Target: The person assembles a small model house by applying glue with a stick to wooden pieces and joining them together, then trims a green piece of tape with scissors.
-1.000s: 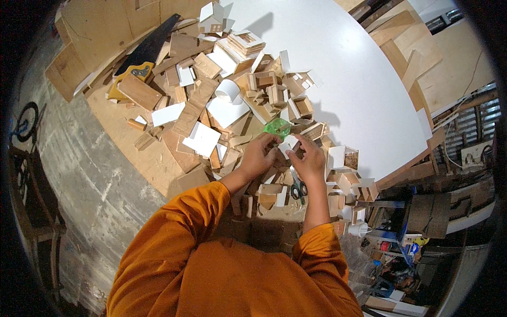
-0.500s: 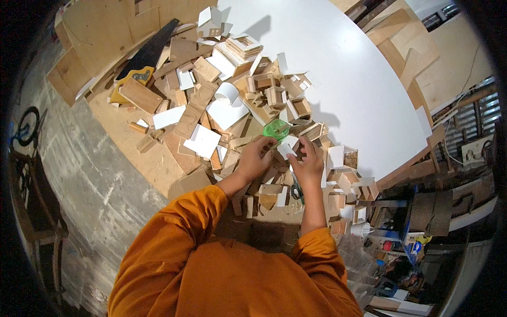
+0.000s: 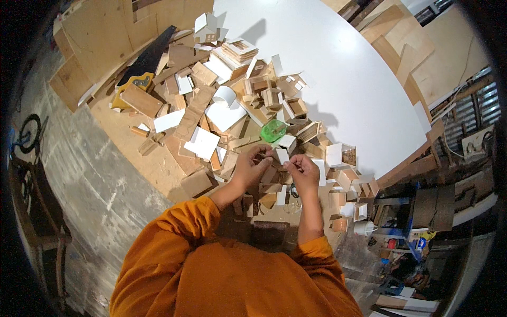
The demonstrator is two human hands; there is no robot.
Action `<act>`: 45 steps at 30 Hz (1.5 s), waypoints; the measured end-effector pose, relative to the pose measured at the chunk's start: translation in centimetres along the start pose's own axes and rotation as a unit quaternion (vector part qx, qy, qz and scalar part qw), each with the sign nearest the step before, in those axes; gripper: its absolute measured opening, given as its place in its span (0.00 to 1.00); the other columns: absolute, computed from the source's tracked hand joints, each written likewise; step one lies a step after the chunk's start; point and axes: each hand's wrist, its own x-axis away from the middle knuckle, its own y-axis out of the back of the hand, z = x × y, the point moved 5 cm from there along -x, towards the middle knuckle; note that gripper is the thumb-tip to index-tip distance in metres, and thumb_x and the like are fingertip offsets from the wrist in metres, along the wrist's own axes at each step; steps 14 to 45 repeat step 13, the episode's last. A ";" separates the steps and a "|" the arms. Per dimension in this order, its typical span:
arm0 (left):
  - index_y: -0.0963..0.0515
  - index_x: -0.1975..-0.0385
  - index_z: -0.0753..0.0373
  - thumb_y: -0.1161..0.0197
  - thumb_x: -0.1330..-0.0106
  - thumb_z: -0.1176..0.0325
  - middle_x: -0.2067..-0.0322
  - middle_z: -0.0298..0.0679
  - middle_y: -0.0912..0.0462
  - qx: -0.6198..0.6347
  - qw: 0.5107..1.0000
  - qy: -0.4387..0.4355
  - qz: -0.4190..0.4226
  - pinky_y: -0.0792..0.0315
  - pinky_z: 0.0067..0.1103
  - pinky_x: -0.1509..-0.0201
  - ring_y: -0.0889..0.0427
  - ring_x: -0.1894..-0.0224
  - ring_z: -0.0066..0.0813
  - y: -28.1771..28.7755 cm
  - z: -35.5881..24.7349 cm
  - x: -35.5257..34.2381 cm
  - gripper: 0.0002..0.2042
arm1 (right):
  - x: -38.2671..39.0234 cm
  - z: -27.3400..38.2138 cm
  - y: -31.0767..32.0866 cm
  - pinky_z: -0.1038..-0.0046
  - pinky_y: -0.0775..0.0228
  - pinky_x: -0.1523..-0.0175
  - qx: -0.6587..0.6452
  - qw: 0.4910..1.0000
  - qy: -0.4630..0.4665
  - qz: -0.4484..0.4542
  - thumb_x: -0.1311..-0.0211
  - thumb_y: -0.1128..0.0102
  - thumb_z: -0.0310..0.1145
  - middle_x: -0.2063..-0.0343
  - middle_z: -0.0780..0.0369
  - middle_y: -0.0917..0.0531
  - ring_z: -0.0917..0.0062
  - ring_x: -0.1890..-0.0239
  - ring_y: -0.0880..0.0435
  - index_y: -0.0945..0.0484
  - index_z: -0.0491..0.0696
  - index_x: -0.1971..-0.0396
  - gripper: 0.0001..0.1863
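Note:
My right hand (image 3: pixel 305 175) pinches a small flat white piece (image 3: pixel 282 156) between thumb and fingertips. Just left of it, my left hand (image 3: pixel 251 168) has its thumb and fingers drawn together; whatever may be between them is too small to make out. Beyond the fingertips sits a little white block (image 3: pixel 288 142), next to a round green dish (image 3: pixel 273 130) with something small in it. Below my hands, scissors (image 3: pixel 294 190) lie partly hidden by my right wrist.
Wood offcuts and small house-like boxes (image 3: pixel 272 98) crowd the work surface. A white roll (image 3: pixel 224 96) stands among them. At the far left lies a handsaw (image 3: pixel 142 66) with a yellow handle. A broad white board (image 3: pixel 338 79) spans the far right side.
Both hands have drawn slightly closer to me. My right hand has come off the white block and now pinches a small flat white piece. The block stays beside the green dish.

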 end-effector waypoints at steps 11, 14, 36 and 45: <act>0.24 0.66 0.67 0.38 0.35 0.74 0.73 0.28 0.23 0.042 0.995 0.052 0.073 0.30 0.14 0.64 0.26 0.69 0.14 -0.2 -2.4 5.6 0.04 | 6.1 1.4 -1.7 0.80 0.31 0.64 -0.052 0.998 0.006 0.017 0.45 0.33 0.29 0.75 0.66 0.19 0.84 0.73 0.24 0.21 0.43 0.64 0.10; 0.24 0.63 0.68 0.36 0.36 0.71 0.73 0.29 0.23 -0.016 0.997 0.041 0.063 0.29 0.15 0.63 0.28 0.69 0.13 -0.1 -1.0 6.5 0.08 | 6.7 1.7 -1.7 0.79 0.30 0.63 -0.018 0.999 0.036 0.003 0.45 0.33 0.30 0.74 0.64 0.18 0.83 0.72 0.23 0.21 0.43 0.64 0.10; 0.24 0.63 0.68 0.36 0.36 0.71 0.73 0.29 0.23 -0.016 0.997 0.041 0.063 0.29 0.15 0.63 0.28 0.69 0.13 -0.1 -1.0 6.5 0.08 | 6.7 1.7 -1.7 0.79 0.30 0.63 -0.018 0.999 0.036 0.003 0.45 0.33 0.30 0.74 0.64 0.18 0.83 0.72 0.23 0.21 0.43 0.64 0.10; 0.24 0.63 0.68 0.36 0.36 0.71 0.73 0.29 0.23 -0.016 0.997 0.041 0.063 0.29 0.15 0.63 0.28 0.69 0.13 -0.1 -1.0 6.5 0.08 | 6.7 1.7 -1.7 0.79 0.30 0.63 -0.018 0.999 0.036 0.003 0.45 0.33 0.30 0.74 0.64 0.18 0.83 0.72 0.23 0.21 0.43 0.64 0.10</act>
